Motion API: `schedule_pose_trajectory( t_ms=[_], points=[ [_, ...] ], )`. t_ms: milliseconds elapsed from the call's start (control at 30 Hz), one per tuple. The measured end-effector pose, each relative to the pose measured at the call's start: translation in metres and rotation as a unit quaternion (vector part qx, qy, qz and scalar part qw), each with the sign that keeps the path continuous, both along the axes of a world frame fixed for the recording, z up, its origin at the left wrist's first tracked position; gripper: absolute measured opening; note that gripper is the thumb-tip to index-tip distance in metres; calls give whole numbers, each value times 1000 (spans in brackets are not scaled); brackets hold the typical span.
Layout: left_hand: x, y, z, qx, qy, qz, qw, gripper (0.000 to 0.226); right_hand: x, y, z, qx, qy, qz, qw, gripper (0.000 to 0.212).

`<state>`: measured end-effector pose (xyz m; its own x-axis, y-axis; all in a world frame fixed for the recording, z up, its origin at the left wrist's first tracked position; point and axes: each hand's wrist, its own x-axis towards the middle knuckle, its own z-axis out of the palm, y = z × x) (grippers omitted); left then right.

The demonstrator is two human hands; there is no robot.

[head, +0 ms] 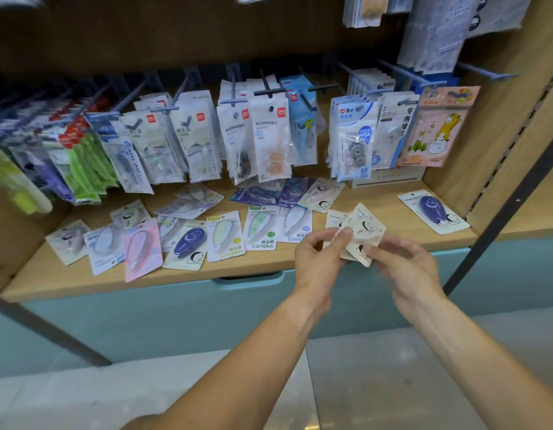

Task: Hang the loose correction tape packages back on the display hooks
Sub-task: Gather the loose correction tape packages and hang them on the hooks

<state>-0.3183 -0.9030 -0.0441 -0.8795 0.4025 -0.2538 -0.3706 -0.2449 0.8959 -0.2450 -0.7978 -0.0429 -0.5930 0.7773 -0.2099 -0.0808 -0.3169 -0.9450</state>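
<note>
Right of centre my left hand (320,252) and right hand (399,265) both pinch a small beige stack of packs (362,234) over the shelf (244,268) edge, so I judge I'm gathering; next needs a free hook (486,72) upper right; loose packs read "Campus", hung ones "6m"

A wooden shelf (82,283) is running across a display unit with wooden side panels (498,125), sitting above a pale blue drawer front (175,321); grey floor tiles (377,383) are lying below.
</note>
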Motion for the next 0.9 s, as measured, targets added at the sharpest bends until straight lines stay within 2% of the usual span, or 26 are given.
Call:
schedule_pose_trajectory(
  t_ms=[100, 167, 233, 333, 467, 700, 900],
  points=[
    [-2, -12, 6, 0, -19, 18, 1000, 46, -4, -12, 11, -42, 10, 34, 999, 50],
    [-7, -29, 12, 25, -41, -7, 999, 54, -5, -19, 15, -46, 13, 64, 997, 50],
    [-9, -51, 20, 37, -49, -55, 997, 49, -8, -29, 18, -37, 5, 104, 994, 52],
    [-13, -85, 21, 5, -45, -90, 995, 38, -13, -49, 19, 1, -18, 164, 986, 53],
    [-26, -130, 21, -11, -48, -69, 996, 44, -22, -85, 19, 49, -47, 217, 974, 50],
    [-27, -200, 15, 19, -103, -67, 992, 43, -35, -147, 13, 104, -60, 261, 958, 44],
    [-36, -236, 29, 32, -59, -2, 998, 35, -62, -192, 24, 166, -27, 261, 951, 46]
  ],
)
